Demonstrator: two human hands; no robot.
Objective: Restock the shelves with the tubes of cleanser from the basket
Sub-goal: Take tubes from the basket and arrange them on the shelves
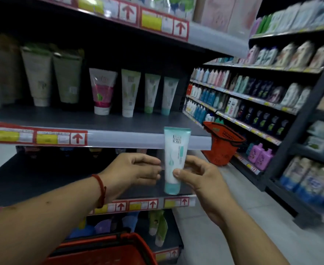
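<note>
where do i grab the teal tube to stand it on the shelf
Pinch the tube round its lower body just above the cap, coming from the right as the right hand does: it is upright, cap down, so the cap lands free.
</note>
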